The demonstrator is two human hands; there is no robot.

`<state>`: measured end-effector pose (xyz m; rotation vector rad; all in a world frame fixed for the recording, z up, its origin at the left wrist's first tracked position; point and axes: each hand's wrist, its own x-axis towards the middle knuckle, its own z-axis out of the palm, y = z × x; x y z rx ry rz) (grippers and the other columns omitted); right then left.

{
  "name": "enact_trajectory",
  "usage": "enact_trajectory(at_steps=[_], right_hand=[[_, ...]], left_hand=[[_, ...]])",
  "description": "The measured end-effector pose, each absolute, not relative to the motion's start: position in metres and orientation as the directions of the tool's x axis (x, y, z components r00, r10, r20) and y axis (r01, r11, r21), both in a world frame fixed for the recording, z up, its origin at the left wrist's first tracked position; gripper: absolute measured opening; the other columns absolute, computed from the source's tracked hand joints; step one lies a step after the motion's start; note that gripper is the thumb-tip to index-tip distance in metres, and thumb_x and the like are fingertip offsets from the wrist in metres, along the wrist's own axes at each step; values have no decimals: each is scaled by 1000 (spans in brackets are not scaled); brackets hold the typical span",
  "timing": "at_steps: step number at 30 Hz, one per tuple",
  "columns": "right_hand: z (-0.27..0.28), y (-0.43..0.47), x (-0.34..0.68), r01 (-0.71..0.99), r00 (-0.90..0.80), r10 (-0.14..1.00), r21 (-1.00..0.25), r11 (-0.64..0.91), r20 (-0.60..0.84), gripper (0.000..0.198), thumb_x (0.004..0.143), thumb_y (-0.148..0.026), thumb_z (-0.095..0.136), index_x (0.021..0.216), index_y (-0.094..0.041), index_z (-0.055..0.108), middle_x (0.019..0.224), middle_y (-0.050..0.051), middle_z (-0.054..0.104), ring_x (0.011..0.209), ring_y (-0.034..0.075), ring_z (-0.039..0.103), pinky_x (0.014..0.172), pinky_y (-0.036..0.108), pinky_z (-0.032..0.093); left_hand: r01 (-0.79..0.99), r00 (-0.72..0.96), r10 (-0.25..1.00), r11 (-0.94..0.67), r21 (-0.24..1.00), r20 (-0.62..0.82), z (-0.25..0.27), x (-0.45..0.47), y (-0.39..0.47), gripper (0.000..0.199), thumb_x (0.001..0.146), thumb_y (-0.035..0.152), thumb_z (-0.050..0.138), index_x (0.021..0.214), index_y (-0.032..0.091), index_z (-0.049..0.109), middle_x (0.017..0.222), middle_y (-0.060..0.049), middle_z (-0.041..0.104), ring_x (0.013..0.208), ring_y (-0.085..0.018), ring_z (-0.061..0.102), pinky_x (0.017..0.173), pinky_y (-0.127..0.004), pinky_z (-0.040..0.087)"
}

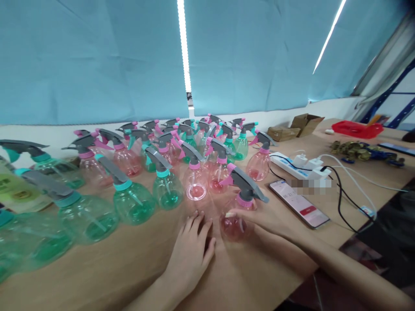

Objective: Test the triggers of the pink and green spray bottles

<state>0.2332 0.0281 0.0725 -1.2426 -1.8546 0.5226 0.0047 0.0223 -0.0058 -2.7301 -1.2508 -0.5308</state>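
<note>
My right hand [251, 216] is wrapped around a clear pink spray bottle [232, 224] with a grey and pink trigger head, upright on the table near me. Its thumb lies across the front of the bottle, while the other fingers are hidden behind it. Flat on the tabletop rests my left hand [193, 246], fingers spread, holding nothing. Just beyond its fingertips stand another pink spray bottle [195, 183] and a green spray bottle [167, 192]. More green and pink spray bottles crowd the table to the left and behind.
A phone [298, 203] with a lit screen lies right of my right hand. Behind it is a white power strip [288, 166] with chargers and cables. Farther back are an opened cardboard box [306, 125], a red tray [358, 128] and a pile of brassy pieces [352, 151].
</note>
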Motion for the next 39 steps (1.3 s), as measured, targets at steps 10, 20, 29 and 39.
enact_trajectory(at_steps=[10,20,29,39], right_hand=[[59,13,264,689,-101,861,-589,422,498,48,78,-51,69,117,-26,54,108,6,65,98,27,63,85,44,51],[54,57,312,762,18,772,-509,401,635,34,81,-47,67,102,-21,59,94,9,67,87,28,64,74,43,51],[45,109,308,785,32,753,-483,388,657,42,81,-42,67,112,-16,55,103,14,67,94,33,64,79,46,50],[52,137,293,793,68,776,-506,340,627,43,79,-38,68,112,-14,56,104,17,67,97,35,64,81,46,50]], left_hand=[[743,596,700,-667,61,393,-10,0,29,34,95,28,45,124,17,58,130,-13,58,121,-32,53,98,-52,45],[748,581,688,-662,46,435,-6,-1,31,33,95,31,45,122,19,59,127,-12,60,118,-31,56,95,-50,48],[758,564,708,-648,75,424,-1,-1,30,35,96,34,46,126,21,56,128,-10,60,119,-30,56,95,-48,49],[762,563,719,-643,81,407,0,-2,29,35,95,34,47,128,22,56,129,-10,60,120,-29,55,97,-48,48]])
